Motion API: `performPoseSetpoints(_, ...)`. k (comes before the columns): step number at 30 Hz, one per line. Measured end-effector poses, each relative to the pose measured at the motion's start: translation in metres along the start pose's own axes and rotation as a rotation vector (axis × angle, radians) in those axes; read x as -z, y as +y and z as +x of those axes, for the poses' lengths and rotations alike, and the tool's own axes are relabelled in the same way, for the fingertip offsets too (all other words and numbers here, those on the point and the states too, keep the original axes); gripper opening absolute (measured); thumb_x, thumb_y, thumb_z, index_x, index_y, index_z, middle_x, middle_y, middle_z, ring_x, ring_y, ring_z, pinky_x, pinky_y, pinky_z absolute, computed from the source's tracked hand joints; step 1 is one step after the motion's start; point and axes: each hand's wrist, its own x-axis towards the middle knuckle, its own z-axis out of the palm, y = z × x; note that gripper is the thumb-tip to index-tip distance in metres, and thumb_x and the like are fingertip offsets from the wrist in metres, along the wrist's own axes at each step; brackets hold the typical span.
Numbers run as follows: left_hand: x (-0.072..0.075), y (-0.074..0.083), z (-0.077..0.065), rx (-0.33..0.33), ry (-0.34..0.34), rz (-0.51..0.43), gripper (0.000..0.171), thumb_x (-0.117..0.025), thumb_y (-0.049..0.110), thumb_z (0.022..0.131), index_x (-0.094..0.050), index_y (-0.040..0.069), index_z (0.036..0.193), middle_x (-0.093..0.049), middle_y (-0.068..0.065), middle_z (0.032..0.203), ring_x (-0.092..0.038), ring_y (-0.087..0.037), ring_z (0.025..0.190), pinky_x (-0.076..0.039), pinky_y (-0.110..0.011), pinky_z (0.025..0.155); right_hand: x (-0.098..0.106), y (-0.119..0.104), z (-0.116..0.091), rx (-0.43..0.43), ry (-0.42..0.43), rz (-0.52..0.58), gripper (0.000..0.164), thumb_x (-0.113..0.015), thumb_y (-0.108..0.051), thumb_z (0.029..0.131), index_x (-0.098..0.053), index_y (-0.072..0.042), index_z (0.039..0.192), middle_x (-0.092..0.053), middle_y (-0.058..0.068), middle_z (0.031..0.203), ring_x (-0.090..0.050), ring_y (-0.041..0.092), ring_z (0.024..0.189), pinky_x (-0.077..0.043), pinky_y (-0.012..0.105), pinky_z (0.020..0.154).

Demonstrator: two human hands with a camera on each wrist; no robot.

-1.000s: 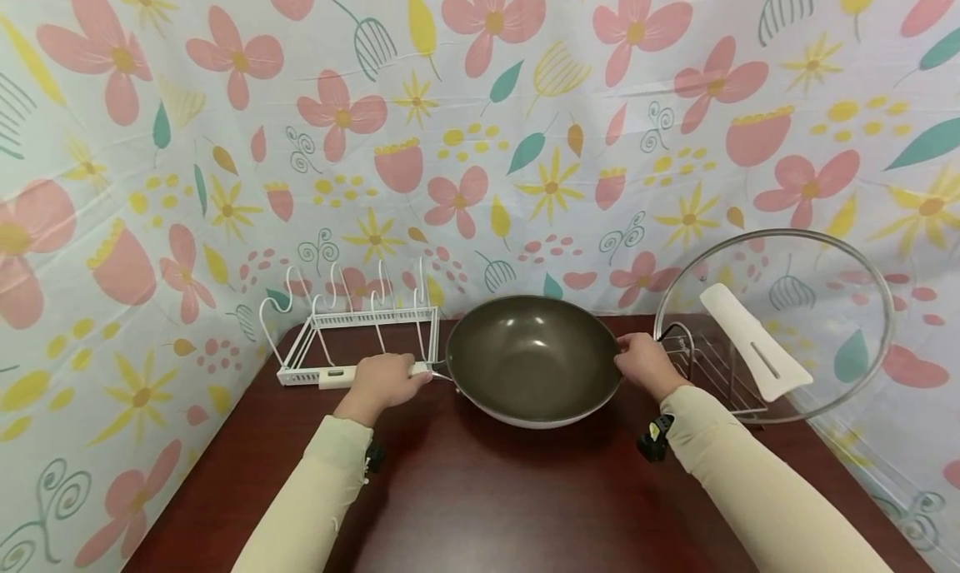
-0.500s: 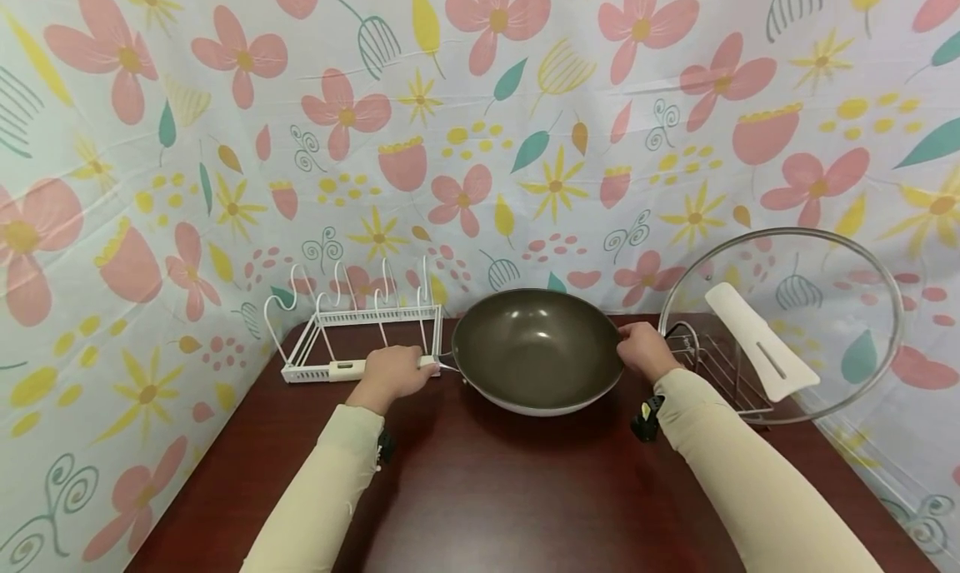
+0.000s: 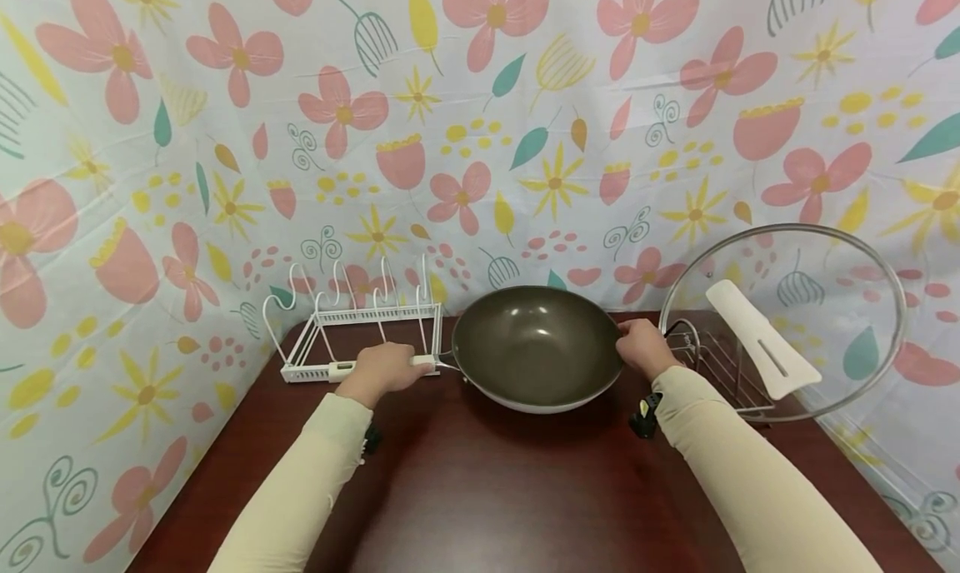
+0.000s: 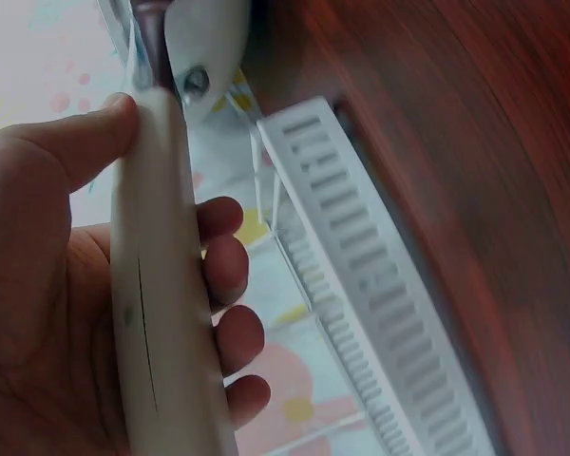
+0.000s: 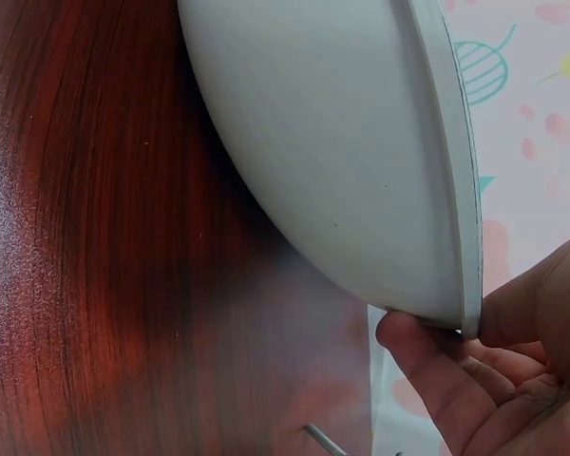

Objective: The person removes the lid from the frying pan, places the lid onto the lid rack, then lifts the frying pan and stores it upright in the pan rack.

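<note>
A wok (image 3: pixel 536 348) with a dark inside and a pale outside is near the back of the table, its mouth facing up and toward me. My left hand (image 3: pixel 384 371) grips its cream handle (image 4: pixel 161 285), with the thumb along the top end and the fingers curled round the far side. On the opposite side my right hand (image 3: pixel 647 348) pinches the wok's rim between thumb and fingers, as the right wrist view shows against the white outer wall (image 5: pixel 332 142). Just behind and below the handle stands a white wire rack (image 3: pixel 360 313) with upright loops; the handle overlaps its front rail.
To the right a glass lid (image 3: pixel 847 323) with a long cream knob (image 3: pixel 761 340) stands upright in a dark wire rack (image 3: pixel 697 348), close to my right wrist. The brown table (image 3: pixel 510 490) ends against a flower-printed curtain (image 3: pixel 450 140) at the back.
The wok has shifted slightly back toward the curtain, both hands moving with it. The racks and lid stand as before; the view itself has shifted a little.
</note>
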Motion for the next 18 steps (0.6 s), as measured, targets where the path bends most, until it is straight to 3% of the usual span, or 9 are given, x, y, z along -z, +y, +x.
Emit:
performPoseSetpoints(5,0.004,-0.024,-0.011,-0.007,0.003,0.038,0.060,-0.052,0.069,0.093,-0.070,0.013,0.101,-0.073,-0.010,0.103,-0.069,-0.035,0.093,-0.051,-0.057,0.077,-0.001,0.002,0.001,-0.011,-0.005,0.002,0.049,-0.042,0.000,0.084,-0.058,0.017,0.127,-0.064,0.033,0.120,-0.062,0.041,0.100,-0.049,0.050,0.084)
performPoseSetpoints(11,0.010,-0.053,-0.023,-0.010,0.029,0.029,0.069,-0.052,0.073,0.090,-0.071,0.011,0.113,-0.072,-0.013,0.111,-0.068,-0.038,0.096,-0.051,-0.058,0.077,0.000,0.003,0.003,-0.040,-0.015,0.017,0.051,-0.043,-0.001,0.085,-0.055,0.016,0.132,-0.063,0.034,0.122,-0.061,0.040,0.096,-0.047,0.045,0.076)
performPoseSetpoints(15,0.012,-0.068,-0.028,-0.036,0.045,0.007,0.062,-0.054,0.073,0.089,-0.070,0.014,0.095,-0.072,-0.008,0.093,-0.067,-0.031,0.082,-0.051,-0.052,0.071,-0.001,0.003,0.003,-0.038,-0.022,0.021,0.052,-0.043,-0.001,0.086,-0.054,0.016,0.133,-0.062,0.035,0.123,-0.060,0.039,0.096,-0.047,0.044,0.076)
performPoseSetpoints(18,0.011,-0.076,-0.028,-0.065,0.046,-0.041,0.055,-0.056,0.071,0.090,-0.061,0.018,0.078,-0.063,-0.001,0.074,-0.059,-0.022,0.068,-0.047,-0.044,0.066,-0.001,0.003,0.004,-0.020,-0.016,0.022,0.052,-0.044,-0.001,0.085,-0.055,0.017,0.132,-0.062,0.035,0.123,-0.059,0.040,0.096,-0.047,0.046,0.078)
